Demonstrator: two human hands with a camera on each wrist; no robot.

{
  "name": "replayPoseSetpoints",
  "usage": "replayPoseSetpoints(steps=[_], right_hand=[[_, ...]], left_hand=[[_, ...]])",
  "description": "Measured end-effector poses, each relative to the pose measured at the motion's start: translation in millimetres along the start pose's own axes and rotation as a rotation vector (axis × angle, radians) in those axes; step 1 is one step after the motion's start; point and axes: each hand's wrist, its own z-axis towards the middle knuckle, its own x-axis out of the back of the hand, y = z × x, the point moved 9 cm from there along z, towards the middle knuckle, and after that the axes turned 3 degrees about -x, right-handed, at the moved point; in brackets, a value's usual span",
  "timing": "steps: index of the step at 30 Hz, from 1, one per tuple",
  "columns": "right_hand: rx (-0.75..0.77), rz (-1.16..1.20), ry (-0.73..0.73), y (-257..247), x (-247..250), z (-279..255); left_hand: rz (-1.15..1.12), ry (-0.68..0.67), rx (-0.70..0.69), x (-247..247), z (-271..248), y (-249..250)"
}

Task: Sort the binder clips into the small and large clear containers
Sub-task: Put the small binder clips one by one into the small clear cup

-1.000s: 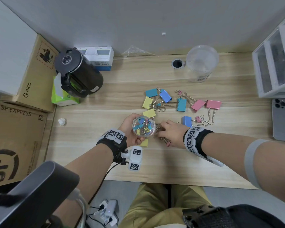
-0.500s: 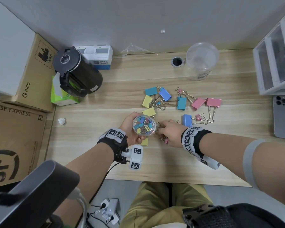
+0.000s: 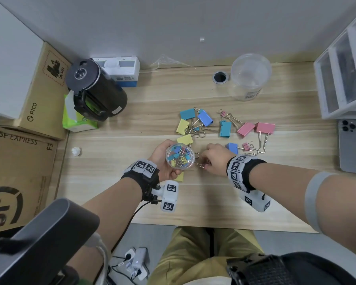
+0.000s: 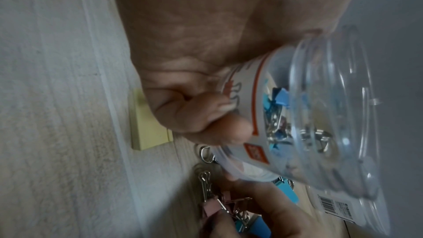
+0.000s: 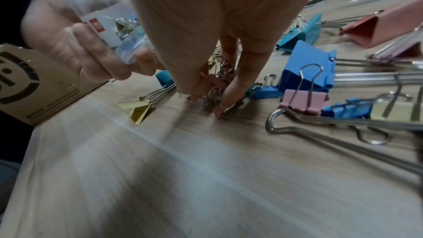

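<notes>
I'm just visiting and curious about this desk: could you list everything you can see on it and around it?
Small container: one, clear, part-filled with small clips, in the left hand.
Large container: one, clear, far side of desk.
Large binder clips: about ten; blue, yellow, pink; scattered mid-desk.
Small pink clips: a few, under the right fingers.
Kettle: one, black, far left.
Tissue pack: one, green, beside the kettle.
Cardboard boxes: two, brown, left edge.
Phone: one, grey, right edge.
Drawer unit: one, white, far right.
Left hand: holds the small container.
Right hand: grip pinching small pink clips.
</notes>
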Motion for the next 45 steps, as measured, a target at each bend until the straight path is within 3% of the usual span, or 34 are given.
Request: replayPoseSetpoints(steps=[8,12,17,21,26,29,38,43,45], right_hand=[[-0.052,0.237,0.108,14,22,-1],[-0.096,0.513,0.141,24,43,0],[-0.005,0.762,0.191,8,89,-5],[0.141,0.680,0.175,-27,106,-10],[0.246,0.219,0.170,-62,87,-12],[0.240,0.119,0.190,-69,81,-11],[0.279,0.092,0.125,-79,78,-13],[0.284,0.412,0.153,-82,81,-23],[0.240,0.531,0.149,-78,80,-23]], left_hand=[[0.014,0.041,0.014,0,-5,1],[0.037,0.068,0.011,0,-5,5],[0.036,0.101,-0.013,-2,-5,14],[0.054,0.137,0.006,-6,-5,19],[0.047,0.169,0.025,-12,-2,24],[0.050,0.210,0.033,-8,0,22],[0.025,0.255,0.004,-9,-3,21],[-0.051,0.243,-0.131,-11,2,24],[-0.068,0.214,-0.111,-15,0,22]])
